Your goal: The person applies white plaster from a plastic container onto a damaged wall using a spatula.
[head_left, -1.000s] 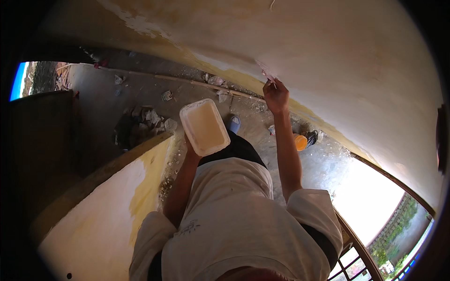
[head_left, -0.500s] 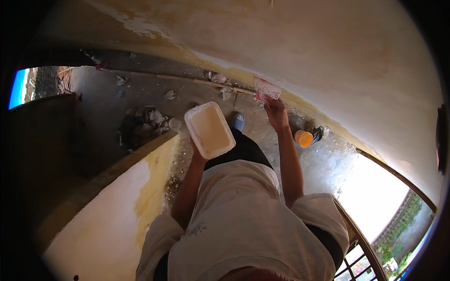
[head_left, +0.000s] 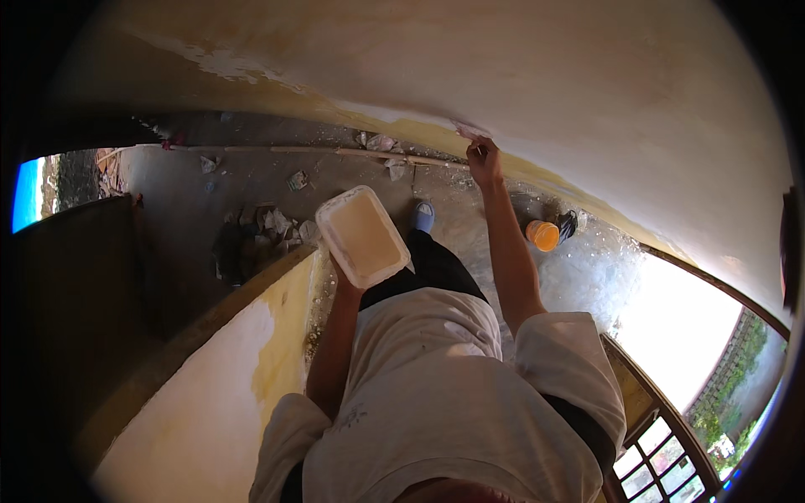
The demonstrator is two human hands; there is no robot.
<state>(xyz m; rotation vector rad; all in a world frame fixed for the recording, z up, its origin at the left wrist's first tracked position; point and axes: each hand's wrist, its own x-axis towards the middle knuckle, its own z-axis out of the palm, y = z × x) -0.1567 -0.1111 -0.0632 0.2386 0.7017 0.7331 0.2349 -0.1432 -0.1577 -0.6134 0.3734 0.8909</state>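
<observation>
My left hand (head_left: 345, 282) supports a white rectangular plastic tub (head_left: 363, 236) from beneath, at waist height; its fingers are mostly hidden under it. A smooth cream-coloured layer, like putty, covers the inside of the tub, and its rim is smeared. Ahead and to the right, my right hand (head_left: 484, 161) is closed on a flat, pinkish putty scraper (head_left: 472, 132). The scraper lies against the lower part of the pale, patchy wall (head_left: 570, 109), seen nearly edge-on.
An orange-topped bucket (head_left: 543, 235) stands on the floor beside a black bag (head_left: 568, 223). A long pole (head_left: 293, 149) lies along the wall's foot. Rubble and paper scraps (head_left: 272, 226) are piled at left, behind a low yellow-white wall (head_left: 226, 369). At right is a bright doorway (head_left: 671, 318).
My right hand has moved up and forward, bringing the scraper from in front of the wall onto its surface, tilted edge-on. The tub has shifted slightly left in view.
</observation>
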